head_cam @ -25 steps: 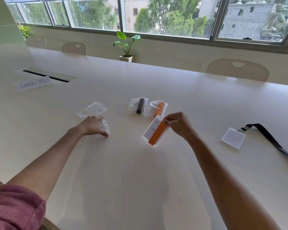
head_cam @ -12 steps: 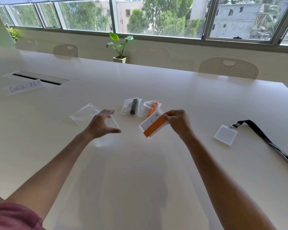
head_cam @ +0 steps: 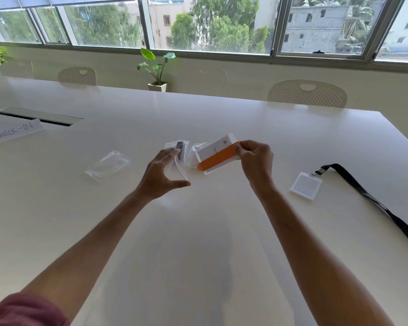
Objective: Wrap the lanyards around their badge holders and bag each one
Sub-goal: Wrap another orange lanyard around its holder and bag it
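Grip, right: right hand pinched the badge by its end, thumb and fingers pressed on the orange lanyard wound round it; badge held above the table, tilted up to the right
Grip, left: left hand held a clear bag between spread fingers and thumb, the film drooping; whether the mouth was open could not be told
Gap: bag and badge near each other but apart, badge not yet inside
Just changed: a second earlier the left hand lay flat on the bag on the table; it had since lifted the bag and brought it toward the badge, while the right hand raised the badge off the surface
Meaning: wrapping of this badge looked done; bagging seemed the step in hand, calling for the mouth to be opened and the badge's free end slid in
Against half a second earlier: both hands higher and closer together, badge more steeply tilted
Done: two bagged badges just behind the hands, one black, one partly hidden by the badge
Left: spare bag at left; square holder with black lanyard unwound at right
Other: CHECK-IN card far left
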Available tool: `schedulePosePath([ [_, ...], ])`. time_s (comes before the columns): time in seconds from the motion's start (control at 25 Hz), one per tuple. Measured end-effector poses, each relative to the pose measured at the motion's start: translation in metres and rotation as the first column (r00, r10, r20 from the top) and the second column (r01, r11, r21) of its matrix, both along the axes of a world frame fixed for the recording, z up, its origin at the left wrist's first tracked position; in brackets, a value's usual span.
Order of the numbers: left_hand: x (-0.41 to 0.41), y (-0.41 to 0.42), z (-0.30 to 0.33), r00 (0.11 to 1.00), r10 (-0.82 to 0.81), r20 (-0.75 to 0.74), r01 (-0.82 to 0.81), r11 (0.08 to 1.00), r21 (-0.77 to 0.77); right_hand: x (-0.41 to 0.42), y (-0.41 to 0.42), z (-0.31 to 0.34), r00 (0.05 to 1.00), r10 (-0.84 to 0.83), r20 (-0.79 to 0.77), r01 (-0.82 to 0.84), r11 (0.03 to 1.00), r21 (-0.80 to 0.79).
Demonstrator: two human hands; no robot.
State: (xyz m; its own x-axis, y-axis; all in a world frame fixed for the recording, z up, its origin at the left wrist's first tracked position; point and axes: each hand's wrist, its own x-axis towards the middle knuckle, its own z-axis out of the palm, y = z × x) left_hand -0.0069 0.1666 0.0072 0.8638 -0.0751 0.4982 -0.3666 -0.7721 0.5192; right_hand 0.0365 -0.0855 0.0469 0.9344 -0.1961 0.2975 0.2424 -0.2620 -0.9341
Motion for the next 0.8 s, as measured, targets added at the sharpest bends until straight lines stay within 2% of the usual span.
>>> schedulePosePath([
  [0.48,0.011,-0.043,-0.013,1.0,-0.006,-0.013,0.006,0.999,0.043,-0.016,-0.001,-0.006,0.994,-0.073,0.079,0.073,0.997,0.002],
  [0.8,0.015,-0.051,-0.017,0.999,0.008,0.032,-0.01,0.998,0.056,-0.022,0.002,-0.014,0.987,-0.122,0.105,0.123,0.992,-0.006],
])
